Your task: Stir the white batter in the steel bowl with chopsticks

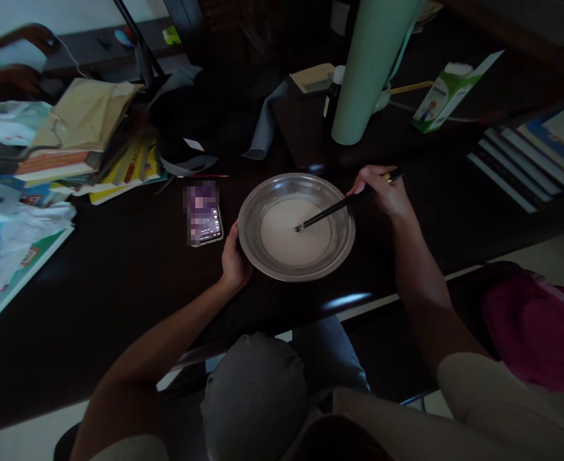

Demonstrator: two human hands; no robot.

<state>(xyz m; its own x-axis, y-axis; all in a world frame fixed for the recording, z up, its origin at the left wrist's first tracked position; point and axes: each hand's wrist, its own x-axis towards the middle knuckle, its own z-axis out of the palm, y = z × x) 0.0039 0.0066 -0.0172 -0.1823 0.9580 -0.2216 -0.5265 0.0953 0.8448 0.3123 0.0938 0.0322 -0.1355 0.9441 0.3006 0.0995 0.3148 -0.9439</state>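
Observation:
A round metal bowl holding pale, milky batter sits on the dark table in front of me. My left hand is curled against the bowl's left rim, gripping it. My right hand is closed on a pair of black chopsticks, whose tips dip into the batter near the bowl's middle.
A lit phone lies just left of the bowl. Stacks of books and papers fill the left side, with another person's hands at the far left. A tall green cylinder, a small carton and books stand behind and right.

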